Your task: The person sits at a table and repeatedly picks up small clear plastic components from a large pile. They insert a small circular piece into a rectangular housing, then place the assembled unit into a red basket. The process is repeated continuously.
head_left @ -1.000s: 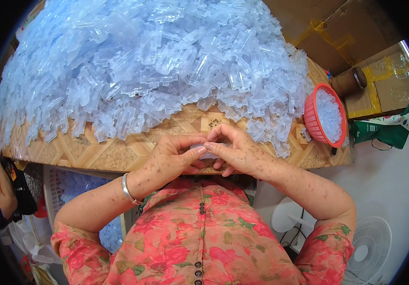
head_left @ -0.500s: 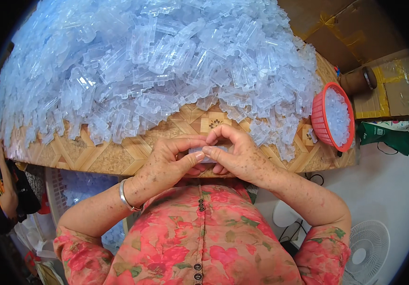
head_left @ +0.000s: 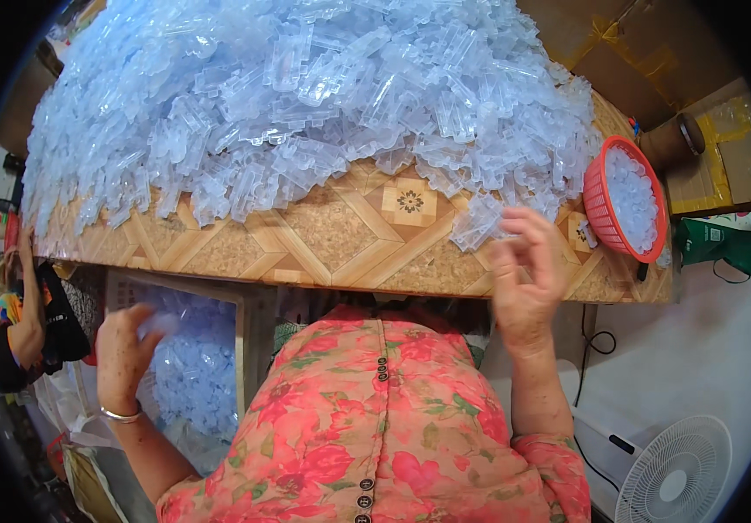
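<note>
My left hand (head_left: 127,353), smeared by motion, is over a crate (head_left: 240,349) of transparent plastic pieces at the lower left. At its fingertips is a blurred, pale transparent plastic piece (head_left: 163,324). My right hand (head_left: 528,283) is raised at the table's front edge, thumb and fingers apart, with nothing visible in it. Just beyond its fingers lie several loose transparent plastic pieces (head_left: 477,222), at the near edge of a large heap (head_left: 323,96) of similar flat, notched pieces covering most of the table (head_left: 367,235).
On the table's right edge stands a red basket (head_left: 600,205) filled with small translucent pieces. Cardboard boxes (head_left: 724,166) stand behind it, with a green bag (head_left: 711,242) below. A white fan (head_left: 676,471) is at the lower right. Another person's arm (head_left: 28,305) shows at the far left.
My hands, together around a translucent piece half a second ago, have parted. The left has gone down-left to over the crate, the right rightward toward the loose pieces.
</note>
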`<state>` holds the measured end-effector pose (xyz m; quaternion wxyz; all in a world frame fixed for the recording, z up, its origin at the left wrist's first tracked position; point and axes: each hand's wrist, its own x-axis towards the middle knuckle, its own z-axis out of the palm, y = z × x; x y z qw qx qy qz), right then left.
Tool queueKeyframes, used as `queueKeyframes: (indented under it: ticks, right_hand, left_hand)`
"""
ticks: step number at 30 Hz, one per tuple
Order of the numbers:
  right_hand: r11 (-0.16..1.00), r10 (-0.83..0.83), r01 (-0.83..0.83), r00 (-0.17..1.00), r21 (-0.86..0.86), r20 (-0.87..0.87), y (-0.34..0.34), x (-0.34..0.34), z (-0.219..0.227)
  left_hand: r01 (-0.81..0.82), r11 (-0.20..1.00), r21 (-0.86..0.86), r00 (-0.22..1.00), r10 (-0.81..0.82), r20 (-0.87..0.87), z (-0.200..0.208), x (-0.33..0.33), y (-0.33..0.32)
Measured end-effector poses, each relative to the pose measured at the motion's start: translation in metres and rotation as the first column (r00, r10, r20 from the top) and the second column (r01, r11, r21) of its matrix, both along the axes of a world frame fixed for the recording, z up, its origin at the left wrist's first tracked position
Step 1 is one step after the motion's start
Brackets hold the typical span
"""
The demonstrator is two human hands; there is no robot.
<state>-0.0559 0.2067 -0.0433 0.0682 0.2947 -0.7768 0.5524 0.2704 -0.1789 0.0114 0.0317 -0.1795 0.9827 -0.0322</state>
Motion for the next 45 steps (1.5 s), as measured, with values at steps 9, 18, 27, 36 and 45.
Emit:
queueKeyframes:
  ticks: [9, 18, 27, 36, 45]
  right_hand:
    - [0.833, -0.080, 0.327, 0.869, 0.446, -0.488, 0.001, -0.022, -0.003]
    - [0.861, -0.151, 0.284, 0.935, 0.422, -0.322, -0.002, -0.033, -0.004]
    - [0.976, -0.156, 0.192, 0.942, -0.098, 0.296, -0.002, -0.041, -0.004]
    - [0.973, -0.227, 0.227, 0.974, 0.045, -0.003, 0.001, -0.050, 0.003]
    - [0.719, -0.151, 0.503, 0.786, 0.479, -0.599, 0.010, -0.136, 0.057]
  left_hand:
    - [0.097, 0.841, 0.532, 0.979, 0.014, -0.202, 0.003, -0.082, 0.063]
    - [0.615, 0.447, 0.650, 0.782, -0.232, -0.579, -0.032, -0.258, 0.151]
    - [0.429, -0.024, 0.903, 0.896, -0.112, -0.429, -0.053, -0.310, 0.187]
    - [0.099, -0.631, 0.769, 0.988, -0.029, -0.151, -0.059, -0.303, 0.184]
    - [0.148, -0.617, 0.773, 0.986, 0.028, -0.166, -0.065, -0.312, 0.173]
